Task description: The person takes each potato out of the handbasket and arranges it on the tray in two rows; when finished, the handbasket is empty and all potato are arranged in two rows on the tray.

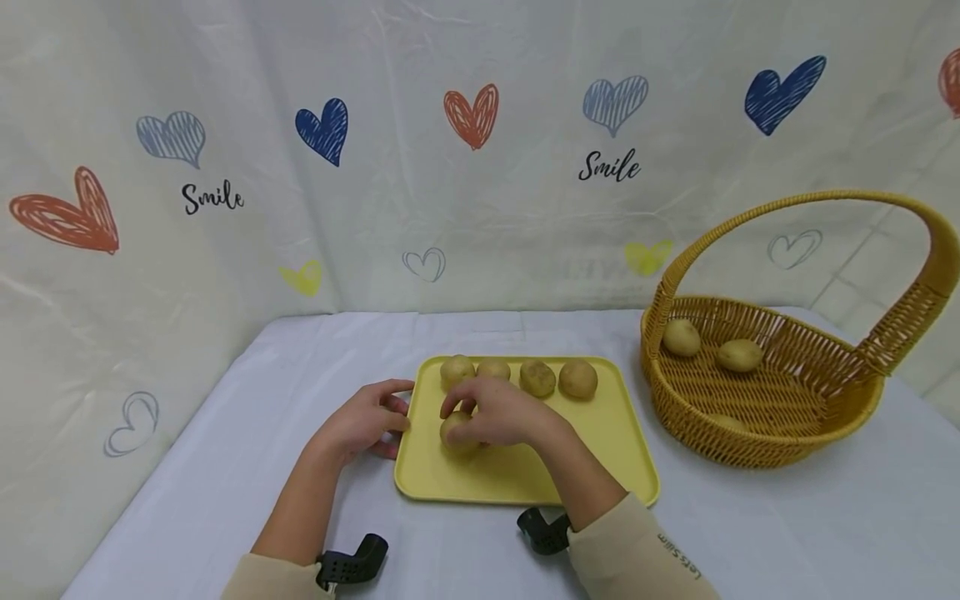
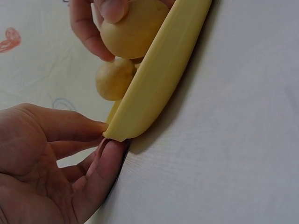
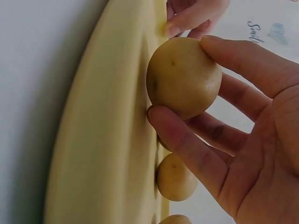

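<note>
My right hand [image 1: 504,411] holds a potato [image 3: 184,77] between thumb and fingers, over the left part of a yellow tray [image 1: 609,425]. In the right wrist view the potato stands close to the tray's surface; whether it touches is hard to tell. My left hand [image 1: 366,422] pinches the tray's left edge, the thumb [image 2: 112,161] underneath and a finger on top in the left wrist view. Along the tray's far side sits a row of several potatoes [image 1: 578,379], the left ones partly hidden behind my right hand.
To the right of the tray stands a wicker basket [image 1: 750,454] with a tall arched handle. Inside it lie potatoes [image 1: 740,355], one mostly hidden by the near rim. A white cloth [image 1: 450,550] covers the table, and a heart-printed curtain [image 1: 525,208] hangs behind.
</note>
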The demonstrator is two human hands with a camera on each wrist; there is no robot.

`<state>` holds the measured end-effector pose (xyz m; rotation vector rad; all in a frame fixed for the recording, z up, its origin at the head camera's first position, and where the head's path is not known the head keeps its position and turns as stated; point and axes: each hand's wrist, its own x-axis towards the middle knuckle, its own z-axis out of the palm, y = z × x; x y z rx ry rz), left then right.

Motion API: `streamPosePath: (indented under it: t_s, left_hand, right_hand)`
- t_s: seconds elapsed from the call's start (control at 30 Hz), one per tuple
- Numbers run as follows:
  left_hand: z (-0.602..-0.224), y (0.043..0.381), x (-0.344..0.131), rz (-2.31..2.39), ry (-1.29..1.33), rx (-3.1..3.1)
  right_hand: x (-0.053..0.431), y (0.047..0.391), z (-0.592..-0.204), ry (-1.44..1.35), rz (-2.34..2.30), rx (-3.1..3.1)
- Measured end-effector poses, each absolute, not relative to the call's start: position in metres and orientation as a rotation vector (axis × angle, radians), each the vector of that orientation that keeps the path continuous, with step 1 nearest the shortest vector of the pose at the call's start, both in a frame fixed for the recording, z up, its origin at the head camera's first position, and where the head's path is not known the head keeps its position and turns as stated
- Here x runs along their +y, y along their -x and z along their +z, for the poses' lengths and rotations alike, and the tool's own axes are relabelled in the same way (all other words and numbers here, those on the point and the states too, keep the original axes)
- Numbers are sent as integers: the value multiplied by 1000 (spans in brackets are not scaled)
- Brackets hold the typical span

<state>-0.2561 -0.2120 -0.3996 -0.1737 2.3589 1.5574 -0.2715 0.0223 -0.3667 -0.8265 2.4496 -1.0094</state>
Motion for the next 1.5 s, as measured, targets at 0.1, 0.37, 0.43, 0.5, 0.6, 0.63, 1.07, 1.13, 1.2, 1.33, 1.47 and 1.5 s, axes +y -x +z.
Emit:
streamPosePath:
  t_s: [0.1, 0.37, 0.43, 0.5, 0.6, 0.63, 1.07, 1.13, 1.2, 1.33, 1.47, 1.5]
  left_hand:
    - [-400, 257, -212, 1555, 170, 2362]
    - [-399, 257, -211, 1540, 186, 2368]
    - [-400, 257, -211, 1544, 185, 2367]
    - [-400, 256, -211, 1554, 181, 2364]
    - [-401, 256, -211, 1567, 171, 2359]
    - [-401, 256, -211, 1569, 168, 2357]
    - [-400, 256, -211, 1569, 169, 2365]
    - [-400, 256, -211, 1569, 170, 2365]
    - [-400, 256, -211, 1567, 173, 2365]
    - [-400, 255, -211, 1559, 179, 2369]
    - [-399, 255, -210, 1551, 181, 2369]
    - [-399, 255, -210, 1551, 181, 2368]
  right_hand:
    - [22, 271, -366, 822, -997, 2453]
    - [23, 272, -366, 866, -959, 2472]
    - [23, 273, -367, 873, -953, 2476]
    - [23, 273, -368, 877, -952, 2477]
    - [23, 274, -369, 880, -945, 2480]
    - [23, 274, -370, 879, -939, 2483]
    - [22, 272, -368, 890, -900, 2461]
    - [22, 272, -368, 894, -902, 2465]
    - [23, 272, -368, 904, -905, 2466]
    - [23, 272, -367, 915, -909, 2468]
    - [23, 271, -366, 901, -915, 2465]
    - [23, 271, -365, 893, -919, 2464]
